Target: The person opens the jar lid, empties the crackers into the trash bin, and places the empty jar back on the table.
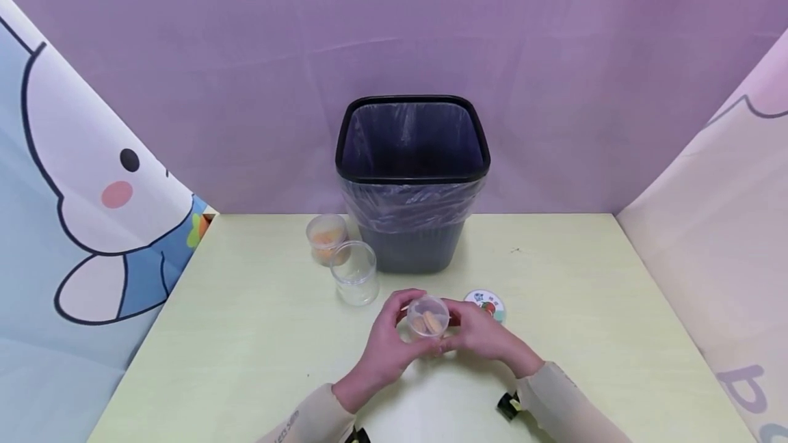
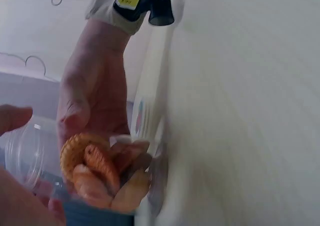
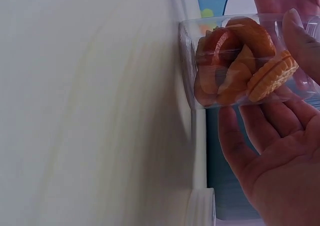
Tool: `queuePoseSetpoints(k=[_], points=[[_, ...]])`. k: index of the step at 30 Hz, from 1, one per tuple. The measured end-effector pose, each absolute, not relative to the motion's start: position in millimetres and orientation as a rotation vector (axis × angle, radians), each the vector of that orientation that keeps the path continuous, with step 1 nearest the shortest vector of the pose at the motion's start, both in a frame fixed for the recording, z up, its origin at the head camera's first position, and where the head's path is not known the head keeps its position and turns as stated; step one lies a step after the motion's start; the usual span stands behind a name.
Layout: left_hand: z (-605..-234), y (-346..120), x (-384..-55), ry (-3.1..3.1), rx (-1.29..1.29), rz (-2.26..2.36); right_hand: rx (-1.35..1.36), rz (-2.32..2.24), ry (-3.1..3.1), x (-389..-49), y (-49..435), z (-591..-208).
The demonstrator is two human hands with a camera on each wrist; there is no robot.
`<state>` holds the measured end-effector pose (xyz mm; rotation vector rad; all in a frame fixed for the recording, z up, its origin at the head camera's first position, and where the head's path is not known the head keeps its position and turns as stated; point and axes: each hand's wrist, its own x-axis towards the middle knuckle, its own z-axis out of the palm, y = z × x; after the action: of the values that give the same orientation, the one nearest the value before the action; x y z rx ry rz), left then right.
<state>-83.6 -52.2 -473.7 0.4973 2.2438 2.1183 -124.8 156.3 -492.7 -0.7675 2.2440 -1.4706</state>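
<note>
Both hands are round a clear plastic jar (image 1: pixel 427 323) with brownish biscuits inside, close over the table. My left hand (image 1: pixel 390 340) grips it from the left, thumb across the near side. From the right my right hand (image 1: pixel 483 335) holds it, the fingertips of the two hands meeting at the near side. Through the wall in the right wrist view a ridged round biscuit (image 3: pixel 272 77) shows among several brown and reddish snack pieces. Right of the jar lies a white printed round lid (image 1: pixel 486 301), partly behind my right hand.
An empty clear jar (image 1: pixel 356 286) stands to the left of the hands. Behind it is another clear jar (image 1: pixel 326 232) with orange contents. A dark bin (image 1: pixel 409 251) with a plastic liner stands at the back of the pale table (image 1: pixel 234 333), before a purple backdrop (image 1: pixel 258 74).
</note>
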Motion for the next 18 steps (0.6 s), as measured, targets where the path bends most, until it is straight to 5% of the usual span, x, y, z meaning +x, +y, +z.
queuePoseSetpoints(k=[18], points=[[-474, -88, -117, 2.233, 0.93, 1.765, -0.76, -1.48, 2.219, -126, 155, -494]])
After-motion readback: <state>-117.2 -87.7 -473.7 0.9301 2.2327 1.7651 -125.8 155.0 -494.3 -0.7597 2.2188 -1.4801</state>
